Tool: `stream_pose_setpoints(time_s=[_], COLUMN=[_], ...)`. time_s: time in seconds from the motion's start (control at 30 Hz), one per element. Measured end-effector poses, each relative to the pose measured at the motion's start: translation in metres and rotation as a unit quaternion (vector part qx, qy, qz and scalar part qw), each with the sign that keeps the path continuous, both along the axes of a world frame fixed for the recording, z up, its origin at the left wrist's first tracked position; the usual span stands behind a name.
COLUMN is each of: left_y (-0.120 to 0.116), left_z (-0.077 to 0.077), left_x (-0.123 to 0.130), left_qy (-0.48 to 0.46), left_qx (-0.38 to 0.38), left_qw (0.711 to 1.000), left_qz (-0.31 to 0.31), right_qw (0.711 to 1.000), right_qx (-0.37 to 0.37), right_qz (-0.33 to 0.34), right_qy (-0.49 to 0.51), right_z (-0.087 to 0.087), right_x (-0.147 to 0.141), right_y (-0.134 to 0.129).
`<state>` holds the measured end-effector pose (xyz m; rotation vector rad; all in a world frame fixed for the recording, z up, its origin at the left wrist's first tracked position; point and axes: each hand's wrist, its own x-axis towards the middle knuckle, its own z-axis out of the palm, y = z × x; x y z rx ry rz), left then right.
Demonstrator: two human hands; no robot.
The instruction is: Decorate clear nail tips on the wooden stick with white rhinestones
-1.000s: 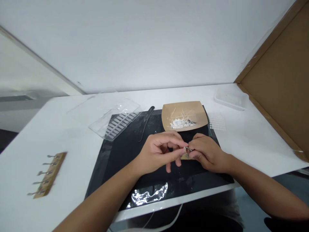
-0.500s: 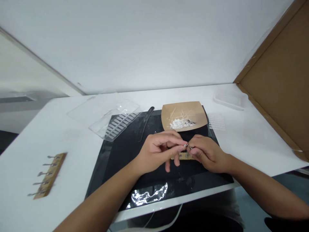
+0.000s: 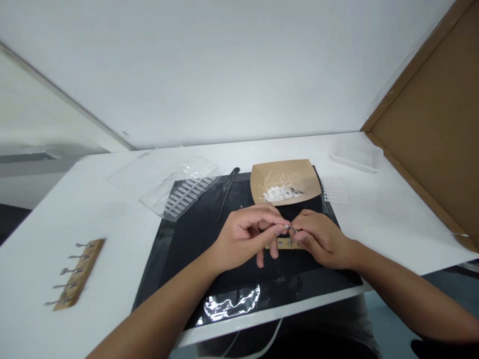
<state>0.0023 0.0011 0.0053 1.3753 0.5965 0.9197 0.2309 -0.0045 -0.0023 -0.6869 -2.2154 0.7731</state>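
Note:
My left hand [image 3: 249,234] pinches a tiny pale piece [image 3: 287,227] between thumb and index finger, its other fingers curled loosely below. My right hand [image 3: 324,239] is closed on a small metal clip [image 3: 294,229] whose tip meets that piece. The fingertips of both hands are nearly touching, above a black mat [image 3: 194,254]. Under them lies a wooden strip [image 3: 273,244], partly hidden by the hands. Just behind the hands stands a brown paper tray [image 3: 286,172] holding white chips and thin sticks.
At the left, another wooden strip [image 3: 84,274] bears several metal clips. A clear case [image 3: 179,199] with nail-shaped pieces and a black file [image 3: 229,187] lie at the mat's back left. Behind right are a dotted sheet [image 3: 336,191], a clear box [image 3: 354,157] and a cardboard wall [image 3: 430,109].
The view has shifted very slightly. Both hands keep nearly the same pose, with the small piece and the clip between them.

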Motion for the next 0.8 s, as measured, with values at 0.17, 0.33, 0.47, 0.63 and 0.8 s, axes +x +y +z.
stream_pose_setpoints(time_s=[0.17,0.33,0.47,0.63,0.8], left_y=[-0.0001,-0.0008,-0.0014,-0.0025,-0.0035], left_z=[0.0002,-0.0003,-0.0002,-0.0001,0.0005], left_x=[0.0003,0.0006,0.0011,0.0017,0.0025], left_qy=[0.011,0.018,0.026,0.049,0.059], left_qx=[0.004,0.006,0.009,0.027,0.047], left_qw=[1.0,1.0,1.0,0.998,0.997], left_qz=[0.003,0.009,0.011,0.023,0.033], right_qw=[1.0,1.0,1.0,1.0,1.0], right_qx=[0.003,0.003,-0.003,-0.001,0.001], right_qz=[0.002,0.005,0.006,0.003,0.008], right_qy=[0.005,0.001,-0.007,-0.018,-0.015], right_z=[-0.0008,-0.0012,-0.0027,-0.0038,-0.0037], right_x=[0.0002,0.0005,0.0008,0.0008,0.0004], right_y=[0.0008,0.0011,0.0004,0.0005,0.0006])
